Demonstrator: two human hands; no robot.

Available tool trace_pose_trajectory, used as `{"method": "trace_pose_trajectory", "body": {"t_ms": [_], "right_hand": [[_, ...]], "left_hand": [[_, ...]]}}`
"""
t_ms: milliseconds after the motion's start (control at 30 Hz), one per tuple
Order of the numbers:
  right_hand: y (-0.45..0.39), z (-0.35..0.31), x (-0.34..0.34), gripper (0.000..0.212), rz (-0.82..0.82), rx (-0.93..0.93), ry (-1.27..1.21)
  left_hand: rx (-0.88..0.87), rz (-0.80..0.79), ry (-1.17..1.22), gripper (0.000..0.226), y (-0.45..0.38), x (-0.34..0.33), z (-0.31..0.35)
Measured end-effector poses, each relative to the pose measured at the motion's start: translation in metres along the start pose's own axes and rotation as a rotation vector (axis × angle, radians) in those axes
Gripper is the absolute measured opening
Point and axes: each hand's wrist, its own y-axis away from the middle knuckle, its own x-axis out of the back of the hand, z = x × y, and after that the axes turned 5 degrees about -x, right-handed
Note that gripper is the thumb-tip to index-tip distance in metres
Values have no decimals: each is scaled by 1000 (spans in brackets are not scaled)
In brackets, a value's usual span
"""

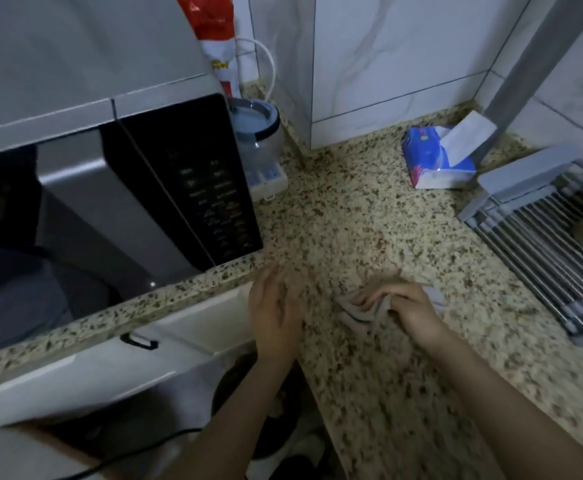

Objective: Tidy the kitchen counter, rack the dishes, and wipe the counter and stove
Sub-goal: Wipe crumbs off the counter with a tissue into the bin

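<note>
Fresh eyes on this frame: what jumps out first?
The big microwave filling the left side, on the speckled counter. Near the front edge the right hand grips a grey cloth, with the left hand open beside it. A blue tissue pack sits by the tiled back wall.

Speckled beige counter (369, 216); blue-white tissue pack (435, 161).

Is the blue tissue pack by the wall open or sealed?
Open: the blue plastic tissue pack lies on the speckled granite counter with a white tissue sticking out.
</note>
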Motion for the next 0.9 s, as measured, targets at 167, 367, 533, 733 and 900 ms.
{"method": "trace_pose_trajectory", "body": {"t_ms": [167, 367, 533, 733, 900], "right_hand": [[24, 0, 10, 38, 291, -93, -271], [-11, -35, 0, 48, 390, -76, -416], [-79, -43, -40, 35, 262, 19, -357], [-121, -16, -85, 50, 260, -65, 51], [-84, -8, -74, 49, -131, 31, 162]], "left_hand": [[327, 133, 124, 31, 23, 12, -10], [421, 192, 237, 31, 20, 18, -18], [418, 182, 317, 31, 13, 16, -29], [439, 253, 390, 22, -7, 10, -32], [437, 248, 368, 25, 7, 9, -29]]}}
